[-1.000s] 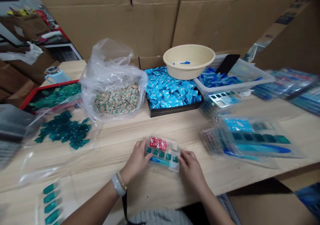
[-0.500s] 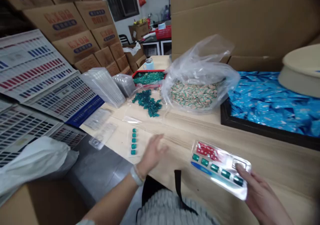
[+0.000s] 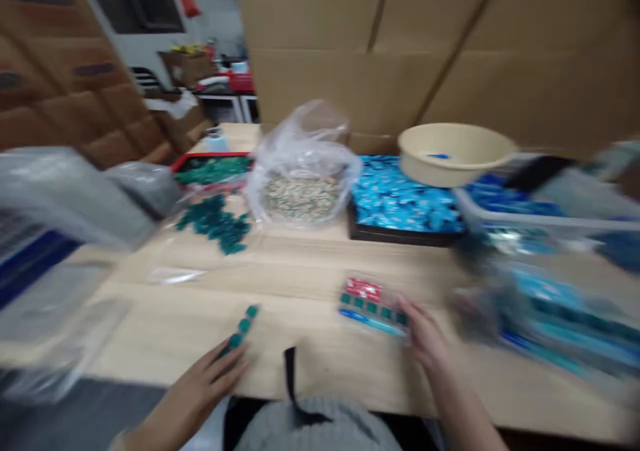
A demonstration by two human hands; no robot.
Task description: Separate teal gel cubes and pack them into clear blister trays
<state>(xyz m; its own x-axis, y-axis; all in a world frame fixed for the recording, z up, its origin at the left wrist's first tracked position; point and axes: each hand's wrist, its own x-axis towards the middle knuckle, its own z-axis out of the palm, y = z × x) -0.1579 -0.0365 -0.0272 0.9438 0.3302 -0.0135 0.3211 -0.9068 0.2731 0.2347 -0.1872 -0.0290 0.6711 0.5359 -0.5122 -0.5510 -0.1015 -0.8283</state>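
Note:
My left hand (image 3: 209, 379) is closed over the near end of a clear plastic tray with a row of green pieces (image 3: 244, 325), low over the table's front left. Its fingers cover some of those pieces. At centre right, my right hand (image 3: 425, 334) grips the right end of a clear blister tray (image 3: 373, 306). That tray holds red packets along the top, a row of green pieces in the middle and a blue stick-like item along the bottom. Motion blur softens both trays.
Loose green pieces (image 3: 215, 223) lie behind the left hand. Further back are a clear bag of small wrapped pieces (image 3: 303, 194), blue packets (image 3: 405, 201) and a cream basin (image 3: 453, 151). Filled clear packs (image 3: 560, 317) lie on the right; clear empty trays (image 3: 55, 317) at left.
My view has swung to the right. The left hand has come onto the tray of green pieces, which now lies at a slant. The right hand still holds the blister tray.

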